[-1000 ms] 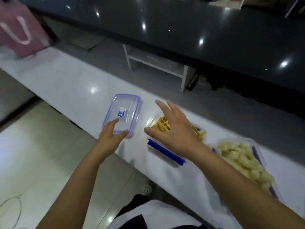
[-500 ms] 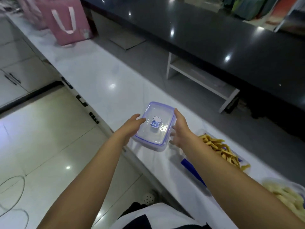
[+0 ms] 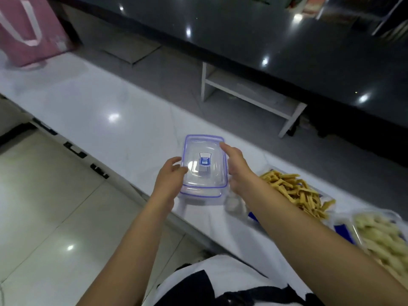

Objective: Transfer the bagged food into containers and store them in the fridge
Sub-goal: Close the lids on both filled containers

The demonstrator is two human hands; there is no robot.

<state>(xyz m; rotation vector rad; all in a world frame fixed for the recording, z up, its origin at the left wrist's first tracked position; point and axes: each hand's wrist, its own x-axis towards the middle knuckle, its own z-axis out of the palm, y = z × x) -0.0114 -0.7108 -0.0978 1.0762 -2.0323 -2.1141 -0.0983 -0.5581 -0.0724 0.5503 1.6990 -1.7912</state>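
Note:
A clear plastic container with a blue-trimmed lid (image 3: 204, 166) sits near the front edge of the white counter (image 3: 106, 107). My left hand (image 3: 170, 176) grips its left side with the thumb on the lid. My right hand (image 3: 237, 171) presses against its right side, fingers stretched along the edge. To the right lies an open container of orange-yellow food strips (image 3: 295, 193). Farther right is another open container of pale yellow chunks (image 3: 379, 237).
A pink bag with white handles (image 3: 28, 29) stands at the far left end of the counter. Beyond the counter is a grey floor with a white low shelf (image 3: 249, 96) and a dark glossy worktop (image 3: 287, 40). Pale floor tiles lie at the left.
Both hands have closed in on the lidded container, which now sits squarer to me and nearer the counter's front edge. My right hand left the strips' container.

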